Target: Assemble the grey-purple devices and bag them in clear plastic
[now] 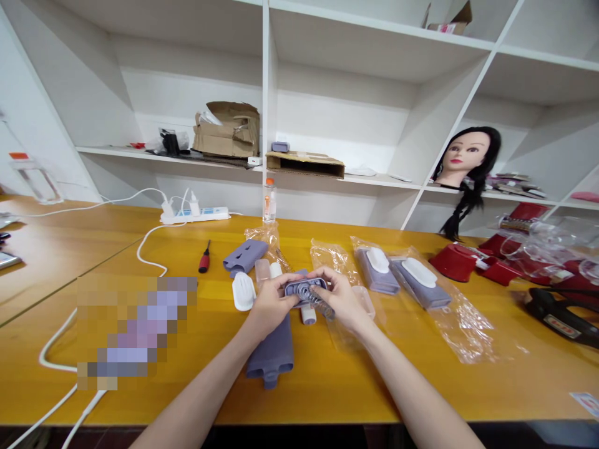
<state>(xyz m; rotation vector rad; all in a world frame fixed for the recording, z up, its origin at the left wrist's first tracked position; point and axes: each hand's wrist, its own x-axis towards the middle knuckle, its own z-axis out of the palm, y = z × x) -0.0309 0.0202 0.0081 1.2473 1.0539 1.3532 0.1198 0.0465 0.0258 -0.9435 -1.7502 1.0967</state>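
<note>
On a yellow wooden surface (327, 380), at ten o'clock from the hands, lie a white power strip (195, 215) and, nearer, a red-handled screwdriver (204, 257). At centre, the left hand (267, 307) and the right hand (345, 300) meet, fingers pinched on the two ends of a grey-purple plastic piece (304, 289) held just above the surface; a metal coil spring (322, 302) sits against it. A grey-purple sleeve (274, 352) lies beneath at six o'clock. At three o'clock lie two bagged units (418, 282). A mannequin head (468, 156) stands on a shelf at two o'clock.
</note>
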